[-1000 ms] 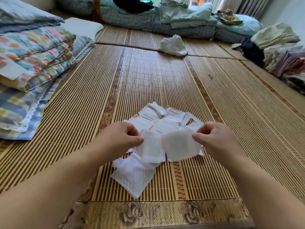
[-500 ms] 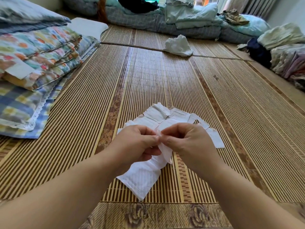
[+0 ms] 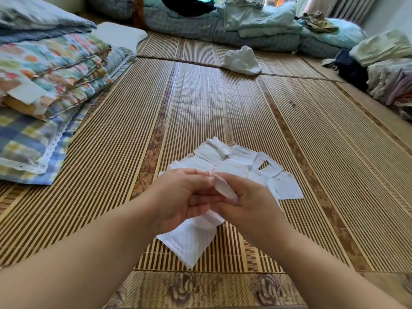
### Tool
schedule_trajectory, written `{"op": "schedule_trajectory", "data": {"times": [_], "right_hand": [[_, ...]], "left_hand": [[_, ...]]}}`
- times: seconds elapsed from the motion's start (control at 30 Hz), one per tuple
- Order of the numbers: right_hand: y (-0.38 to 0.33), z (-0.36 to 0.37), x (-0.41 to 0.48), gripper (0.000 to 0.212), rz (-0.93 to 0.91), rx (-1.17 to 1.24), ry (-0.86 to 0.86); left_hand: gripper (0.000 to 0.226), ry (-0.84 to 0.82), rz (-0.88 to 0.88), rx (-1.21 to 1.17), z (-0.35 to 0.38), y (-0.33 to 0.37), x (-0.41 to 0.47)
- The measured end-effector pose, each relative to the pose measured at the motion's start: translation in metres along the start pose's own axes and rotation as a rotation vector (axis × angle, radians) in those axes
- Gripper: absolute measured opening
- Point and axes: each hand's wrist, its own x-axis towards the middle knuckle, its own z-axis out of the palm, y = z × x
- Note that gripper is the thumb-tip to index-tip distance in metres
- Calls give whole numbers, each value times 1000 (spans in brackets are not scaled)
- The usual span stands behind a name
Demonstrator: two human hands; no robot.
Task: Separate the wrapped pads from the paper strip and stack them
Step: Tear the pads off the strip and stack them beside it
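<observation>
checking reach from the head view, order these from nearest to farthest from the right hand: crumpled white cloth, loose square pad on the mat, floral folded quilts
From the right hand:
1. Loose square pad, just right of it.
2. Crumpled white cloth, far ahead on the mat.
3. Floral folded quilts, far left; close to the cloth's range, so the last two are uncertain.

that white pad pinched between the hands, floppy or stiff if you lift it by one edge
Probably floppy: the white pad curves between the left hand and right hand. Likely light, since a fingertip grip holds it. The pile lies crumpled on the mat, suggesting thin, soft wrappers.

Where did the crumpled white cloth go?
The crumpled white cloth lies far ahead on the bamboo mat, right of centre, just before the folded bedding.
</observation>
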Motion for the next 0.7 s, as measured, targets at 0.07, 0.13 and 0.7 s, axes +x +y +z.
{"op": "schedule_trajectory", "data": {"times": [0.07,0.13,0.7], "right_hand": [[3,-2,1,27,-5,-8,35],[7,-17,4,28,61,26,59],[126,-198,-44,53,779,-721,617]], "left_hand": [[11,29,32,37,1,1,1],[11,103,125,261,-3,2,2],[65,467,196,1501,-62,3,19]]}}
